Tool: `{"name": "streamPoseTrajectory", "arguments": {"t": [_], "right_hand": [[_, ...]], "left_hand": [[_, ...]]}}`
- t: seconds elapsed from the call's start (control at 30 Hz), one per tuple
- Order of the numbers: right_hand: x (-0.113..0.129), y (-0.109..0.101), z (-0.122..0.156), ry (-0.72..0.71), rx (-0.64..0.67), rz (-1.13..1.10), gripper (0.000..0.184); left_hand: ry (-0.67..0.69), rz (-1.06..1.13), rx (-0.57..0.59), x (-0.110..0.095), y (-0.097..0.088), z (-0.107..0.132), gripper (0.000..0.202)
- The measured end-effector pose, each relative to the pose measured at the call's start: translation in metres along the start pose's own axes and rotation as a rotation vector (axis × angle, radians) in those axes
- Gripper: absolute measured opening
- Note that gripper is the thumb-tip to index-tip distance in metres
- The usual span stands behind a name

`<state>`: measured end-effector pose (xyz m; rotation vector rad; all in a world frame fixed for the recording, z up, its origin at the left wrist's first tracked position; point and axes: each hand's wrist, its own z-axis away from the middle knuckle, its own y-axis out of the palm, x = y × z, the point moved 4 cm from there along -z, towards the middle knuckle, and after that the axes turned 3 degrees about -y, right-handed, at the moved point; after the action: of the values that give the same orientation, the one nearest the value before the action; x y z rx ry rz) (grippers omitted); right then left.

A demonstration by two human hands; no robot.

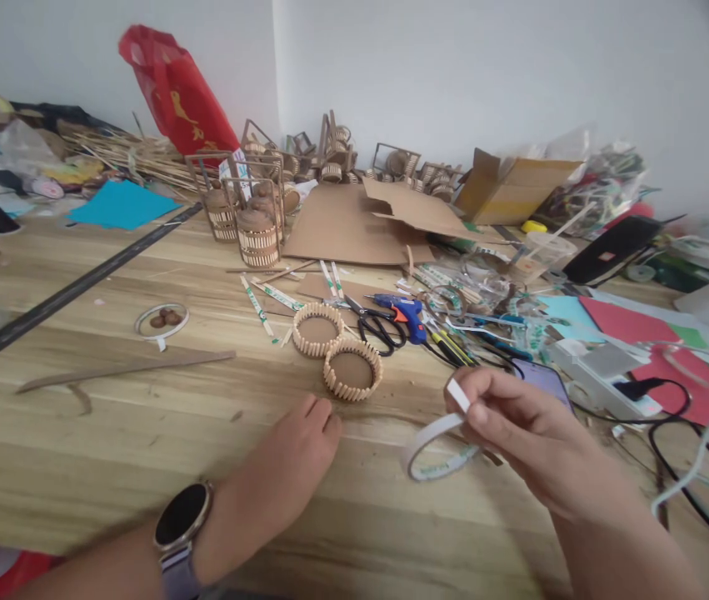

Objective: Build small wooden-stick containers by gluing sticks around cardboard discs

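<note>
My right hand [526, 437] is closed in a pinch on the free end of a white tape strip, and the thin roll of double-sided tape [432, 450] hangs from it just above the table. My left hand [295, 454], with a dark watch [182, 517] on the wrist, rests on the wooden table [142, 442] with its fingers curled under; whether anything is in them is hidden. Just beyond its knuckles lie two small round baskets made of short sticks around cardboard discs, the nearer basket [352, 369] and the farther basket [317, 329].
Black scissors [377, 327] and a blue glue gun [405, 315] lie behind the baskets. Finished stick lanterns [258, 225], cardboard sheets [354, 221], a red bag [179, 92], coloured paper, cables and a phone [545, 379] crowd the back and right. A long dark ruler [72, 292] lies at the left.
</note>
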<state>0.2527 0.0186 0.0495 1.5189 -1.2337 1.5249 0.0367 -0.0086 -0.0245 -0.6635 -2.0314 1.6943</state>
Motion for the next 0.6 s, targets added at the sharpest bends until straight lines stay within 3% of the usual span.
{"name": "streamPoseTrajectory", "arguments": {"t": [0.1, 0.2, 0.37, 0.6], "right_hand": [[-0.009, 0.012, 0.001, 0.191, 0.191, -0.129, 0.037], [-0.017, 0.024, 0.003, 0.355, 0.342, -0.190, 0.042], [-0.029, 0.037, -0.003, 0.528, 0.385, -0.207, 0.043], [-0.033, 0.054, -0.014, 0.624, 0.486, -0.149, 0.046]], "left_hand": [[0.024, -0.128, 0.025, -0.008, 0.006, 0.009, 0.029], [0.031, -0.179, -0.029, -0.015, 0.009, 0.019, 0.038], [0.020, -0.207, -0.104, -0.018, 0.012, 0.029, 0.046], [0.090, -0.140, -0.134, -0.022, 0.011, 0.042, 0.038]]}}
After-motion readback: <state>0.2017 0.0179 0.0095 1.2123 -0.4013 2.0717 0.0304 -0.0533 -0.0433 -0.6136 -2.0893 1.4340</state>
